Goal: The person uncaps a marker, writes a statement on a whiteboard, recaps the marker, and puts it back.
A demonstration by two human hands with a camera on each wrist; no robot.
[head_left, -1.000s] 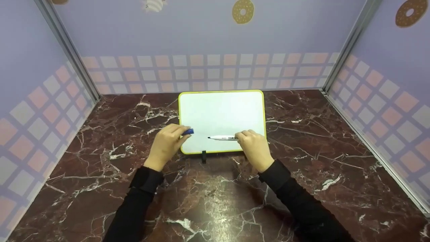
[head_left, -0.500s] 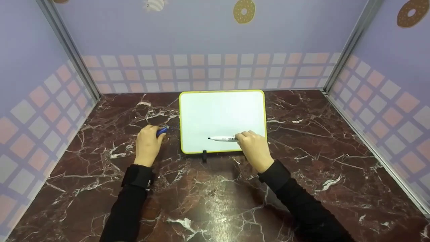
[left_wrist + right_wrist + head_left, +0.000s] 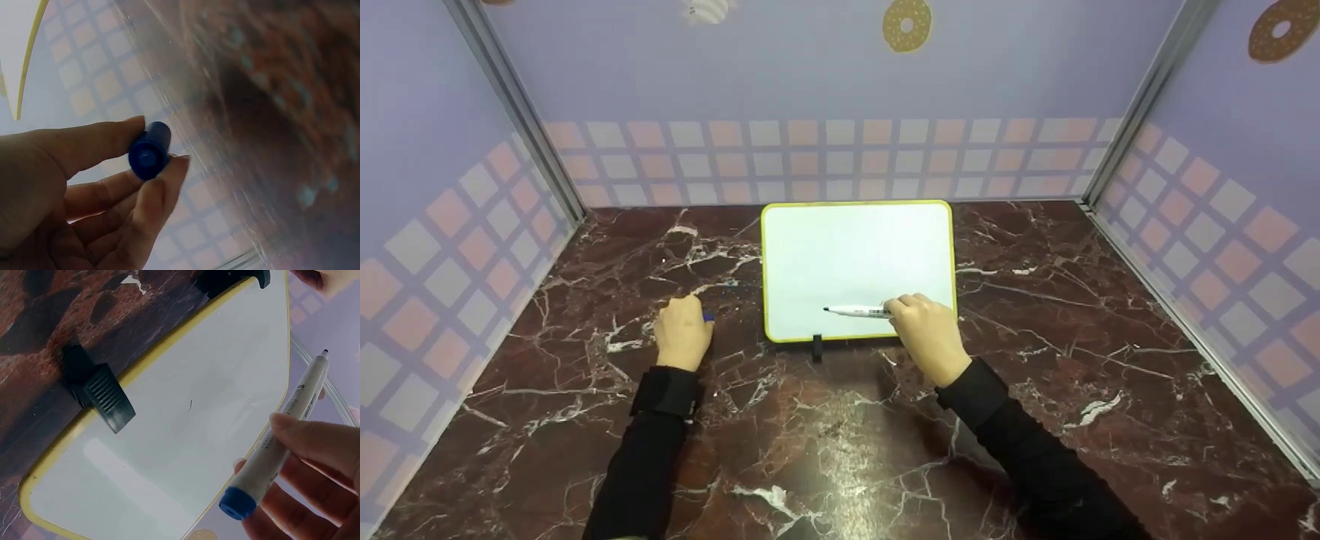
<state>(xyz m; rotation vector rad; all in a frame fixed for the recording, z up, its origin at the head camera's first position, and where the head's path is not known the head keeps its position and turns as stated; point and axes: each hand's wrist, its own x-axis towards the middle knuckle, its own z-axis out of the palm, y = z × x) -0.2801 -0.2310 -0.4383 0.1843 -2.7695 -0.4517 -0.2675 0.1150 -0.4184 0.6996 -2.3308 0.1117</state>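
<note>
My right hand [image 3: 926,334] holds an uncapped whiteboard marker [image 3: 859,310] in front of the lower right of the whiteboard [image 3: 855,262]. The marker has a white barrel, a blue end and a dark tip pointing left. In the right wrist view, thumb and fingers grip its barrel [image 3: 287,422]. To the left of the board, my left hand [image 3: 682,330] is low over the table. It pinches the blue marker cap [image 3: 149,152] between thumb and fingertips, the cap's open end facing the left wrist camera. Only a bit of that cap shows in the head view.
The whiteboard has a yellow frame and stands tilted in black clips [image 3: 107,396]. A small dark stroke [image 3: 190,405] marks its surface. Beneath lies a dark red marbled table [image 3: 840,450]. Lilac walls [image 3: 810,75] with printed checks enclose the back and sides.
My left hand has moved left, away from the board's lower left corner, and lower, taking the cap with it. The right hand and marker have stayed almost still.
</note>
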